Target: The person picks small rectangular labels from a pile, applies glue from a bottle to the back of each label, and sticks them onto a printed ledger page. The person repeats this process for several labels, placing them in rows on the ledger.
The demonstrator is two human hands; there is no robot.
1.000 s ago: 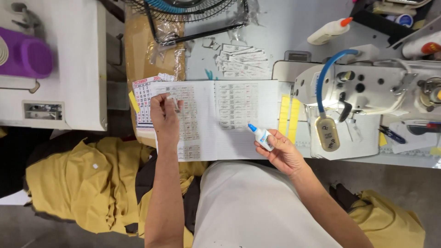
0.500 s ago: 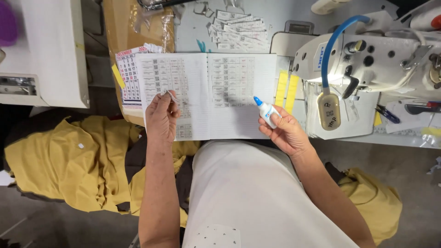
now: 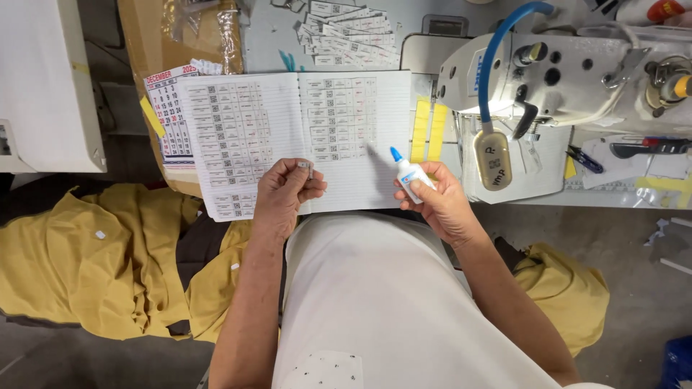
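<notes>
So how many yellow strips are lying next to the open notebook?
2: both yellow strips lie side by side just off the notebook's right edge, beside the sewing machine. Others may be hidden.

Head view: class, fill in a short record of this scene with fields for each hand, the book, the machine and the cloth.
left hand: pinches a small paper label over the open notebook
right hand: grip closed on a small glue bottle, blue tip pointing up-left
open notebook: lined pages, rows of stuck labels
sewing machine: white, right of the notebook
yellow cloth: heaped at lower left
</notes>
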